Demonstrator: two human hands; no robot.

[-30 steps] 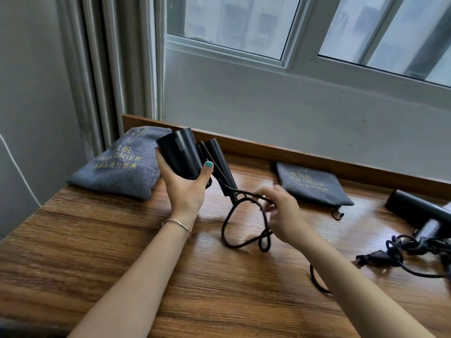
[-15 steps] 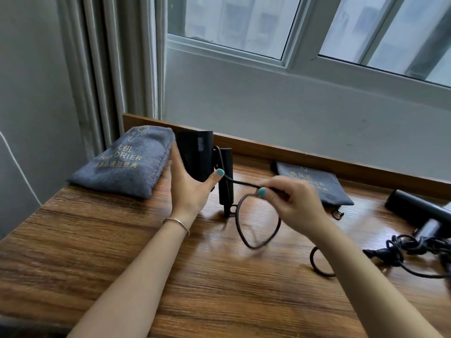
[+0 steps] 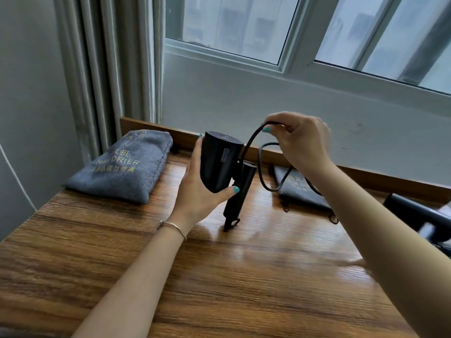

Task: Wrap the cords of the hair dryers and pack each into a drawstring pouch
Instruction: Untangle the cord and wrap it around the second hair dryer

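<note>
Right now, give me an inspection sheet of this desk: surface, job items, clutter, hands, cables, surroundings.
Surface: wooden desk, glossy, raised back edge.
Job's things: black hair dryer held upright, folded handle pointing down to the desk; full grey pouch at left; flat grey pouch behind the right forearm; second dryer at the right edge, blurred.
Clutter: nothing seen.
Hands: left hand grips the dryer body; right hand pinches the cord, raised.
Cables: black cord arcs up from the dryer and loops down behind the right hand.
Surroundings: window, curtain, grey wall.
</note>
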